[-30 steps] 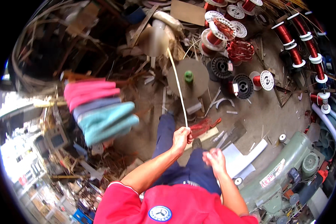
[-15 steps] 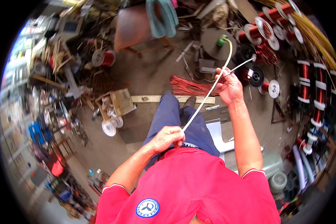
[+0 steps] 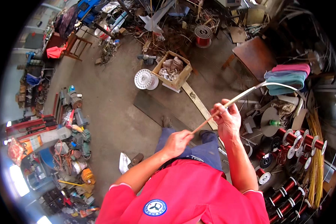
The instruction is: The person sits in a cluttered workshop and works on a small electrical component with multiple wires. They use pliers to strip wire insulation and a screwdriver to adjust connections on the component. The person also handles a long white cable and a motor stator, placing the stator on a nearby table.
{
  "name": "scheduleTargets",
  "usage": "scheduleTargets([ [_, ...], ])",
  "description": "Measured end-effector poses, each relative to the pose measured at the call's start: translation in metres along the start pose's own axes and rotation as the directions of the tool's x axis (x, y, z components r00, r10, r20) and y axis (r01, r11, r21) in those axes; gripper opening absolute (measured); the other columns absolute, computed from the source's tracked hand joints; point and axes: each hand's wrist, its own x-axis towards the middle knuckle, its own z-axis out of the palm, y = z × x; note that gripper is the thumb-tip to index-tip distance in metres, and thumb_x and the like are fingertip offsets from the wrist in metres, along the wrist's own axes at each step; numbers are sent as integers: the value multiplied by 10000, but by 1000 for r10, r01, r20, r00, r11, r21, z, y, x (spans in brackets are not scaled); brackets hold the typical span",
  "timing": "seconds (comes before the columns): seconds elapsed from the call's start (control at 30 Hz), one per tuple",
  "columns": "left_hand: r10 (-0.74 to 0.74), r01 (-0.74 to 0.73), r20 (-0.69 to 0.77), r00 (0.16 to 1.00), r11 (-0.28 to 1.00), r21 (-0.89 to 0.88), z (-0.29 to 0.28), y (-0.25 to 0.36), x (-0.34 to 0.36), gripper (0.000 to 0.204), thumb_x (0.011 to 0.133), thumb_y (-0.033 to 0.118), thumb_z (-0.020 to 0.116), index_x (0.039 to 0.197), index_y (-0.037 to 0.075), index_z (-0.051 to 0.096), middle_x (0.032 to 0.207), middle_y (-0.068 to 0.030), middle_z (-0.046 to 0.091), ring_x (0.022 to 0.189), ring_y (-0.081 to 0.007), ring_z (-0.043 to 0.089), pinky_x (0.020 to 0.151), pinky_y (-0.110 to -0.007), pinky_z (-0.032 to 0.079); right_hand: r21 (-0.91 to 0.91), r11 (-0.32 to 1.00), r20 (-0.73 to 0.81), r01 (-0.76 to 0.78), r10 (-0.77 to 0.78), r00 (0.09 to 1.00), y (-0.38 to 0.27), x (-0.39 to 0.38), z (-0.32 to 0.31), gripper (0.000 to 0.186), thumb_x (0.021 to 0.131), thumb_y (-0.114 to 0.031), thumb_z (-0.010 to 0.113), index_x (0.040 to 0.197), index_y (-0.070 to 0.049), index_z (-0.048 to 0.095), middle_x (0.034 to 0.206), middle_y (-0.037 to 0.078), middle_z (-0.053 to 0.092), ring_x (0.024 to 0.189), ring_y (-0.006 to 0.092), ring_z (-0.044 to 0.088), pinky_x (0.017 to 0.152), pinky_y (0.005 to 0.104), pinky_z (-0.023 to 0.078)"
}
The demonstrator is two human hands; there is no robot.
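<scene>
A long, thin cable (image 3: 205,122) stretches between my hands, brownish where it spans the gap. Its left end disappears into my left hand (image 3: 176,144), which is closed around it in front of my belt. Farther out and to the right, my right hand (image 3: 229,122) pinches the cable between thumb and fingers. Past that grip it turns pale and thicker, then arcs as a white length (image 3: 283,85) in front of folded towels (image 3: 287,76). Where the white part ends is unclear.
Spools of red-brown wire (image 3: 283,194) and a bundle of yellow rods (image 3: 317,164) stand at the right. Ahead are a cardboard box (image 3: 184,76), a white spool (image 3: 143,79) and a wooden plank (image 3: 198,104). Tools and motors (image 3: 78,115) crowd the left.
My view has swung left, so the surroundings sit farther right. The stretch between my hands was pale and longer; now it is brownish and my hands are closer together.
</scene>
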Motion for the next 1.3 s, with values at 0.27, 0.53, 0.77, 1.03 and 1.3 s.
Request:
scheduleTargets([
  [0.27,-16,152,-292,956,881,449,-207,-239,-131,214,917,234,572,894,42,665,856,-163,662,787,-362,643,700,-456,509,-242,952,274,188,-119,954,91,42,248,170,942,-94,617,1097,-37,576,905,102,704,725,174,682,554,231,493],
  [0.53,-427,605,-483,764,736,305,-284,-326,-235,286,879,268,623,1078,62,639,1063,-196,635,960,-380,619,840,-468,503,-400,857,690,325,47,723,238,8,460,180,958,-38,568,1134,-16,540,882,87,687,723,129,665,544,213,474],
  [0.77,-290,60,-855,430,954,-293,-447,-188,-202,498,905,207,639,1347,29,493,1232,-159,576,1089,-274,585,939,-384,474,-311,449,904,837,412,115,341,-8,570,137,879,35,589,1002,-13,625,802,76,666,741,178,653,677,301,532],
  [1.03,-70,-406,-991,-110,914,-19,-638,-138,-247,300,988,273,534,1001,-15,613,984,-157,648,904,-229,627,816,-354,506,-24,586,695,810,592,-408,454,6,671,228,846,-101,588,1072,-79,612,850,132,670,766,365,646,664,459,517],
  [1.3,-439,-286,-810,-389,893,-347,-746,-239,-291,391,982,340,551,783,8,604,614,-31,542,537,-116,492,512,-275,397,42,494,571,868,701,-427,552,42,827,236,847,-96,561,1078,-109,609,881,108,667,803,331,655,660,440,525],
])
